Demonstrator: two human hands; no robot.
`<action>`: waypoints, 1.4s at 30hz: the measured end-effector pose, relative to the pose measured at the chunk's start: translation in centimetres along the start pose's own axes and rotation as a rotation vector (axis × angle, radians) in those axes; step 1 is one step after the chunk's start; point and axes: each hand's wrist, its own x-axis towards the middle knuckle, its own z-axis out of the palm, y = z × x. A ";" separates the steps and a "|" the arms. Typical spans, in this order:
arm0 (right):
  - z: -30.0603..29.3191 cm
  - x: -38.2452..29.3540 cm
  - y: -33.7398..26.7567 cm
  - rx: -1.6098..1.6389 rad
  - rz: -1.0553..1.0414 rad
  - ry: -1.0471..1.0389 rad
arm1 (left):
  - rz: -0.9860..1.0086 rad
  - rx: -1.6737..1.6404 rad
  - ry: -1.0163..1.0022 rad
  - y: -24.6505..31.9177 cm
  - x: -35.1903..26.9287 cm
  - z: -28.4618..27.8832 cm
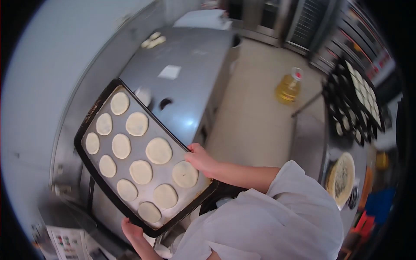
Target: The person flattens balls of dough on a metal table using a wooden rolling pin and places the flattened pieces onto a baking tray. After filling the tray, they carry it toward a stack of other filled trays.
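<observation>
A dark-rimmed baking tray [156, 129] is held up in front of me, tilted, with several flat round dough discs [140, 172] spread over it in rows. My right hand [202, 160] grips the tray's right rim, near the corner closest to me. At the opposite side, my left hand [132, 230] holds the lower rim, its fingers partly hidden beneath the edge. One dough disc [185, 174] close to my right hand has a small dark spot.
Beyond the tray stands a steel worktable [208, 58] with dough pieces [153, 40], a white scraper-like card [169, 72] and a white bag [201, 19]. An oil jug [288, 88] is on the floor. Right: stacked loaded trays [364, 91] and a bowl of filling [341, 177].
</observation>
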 end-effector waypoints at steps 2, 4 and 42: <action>-7.6 -2.3 -5.1 0.104 -0.094 0.058 | -0.025 0.025 -0.143 1.0 0.0 8.4; -15.2 -10.1 -5.0 0.234 -0.152 0.115 | -0.087 0.145 -0.208 -0.1 -6.5 15.8; -110.6 -46.8 5.2 0.568 -0.164 1.454 | -1.156 0.590 -1.125 -62.3 -47.0 105.5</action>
